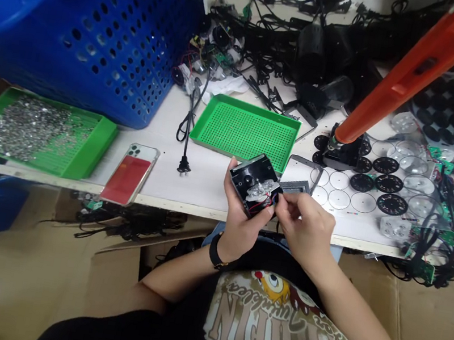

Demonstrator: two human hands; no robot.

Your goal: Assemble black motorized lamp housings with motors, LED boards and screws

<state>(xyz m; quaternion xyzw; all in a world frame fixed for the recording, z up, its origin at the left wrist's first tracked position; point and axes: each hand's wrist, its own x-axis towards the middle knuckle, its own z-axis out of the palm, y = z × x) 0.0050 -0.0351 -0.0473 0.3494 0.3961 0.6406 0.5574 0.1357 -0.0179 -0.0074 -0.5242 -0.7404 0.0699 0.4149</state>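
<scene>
My left hand (240, 218) is wrapped round a small black square housing (251, 179) held just above the table's front edge. A clear lens piece and red and black wires (264, 194) sit inside the housing. My right hand (303, 219) is closed in a pinch at the housing's right side, on the wires or a small part I cannot make out. A black watch band circles my left wrist.
An empty green tray (246, 130) lies behind my hands. A second green tray (77, 160) with several small shiny parts and a phone (131, 173) lie at left, under a blue basket (87, 16). Black and clear discs (379, 185), cables and an orange tool (420, 63) fill the right.
</scene>
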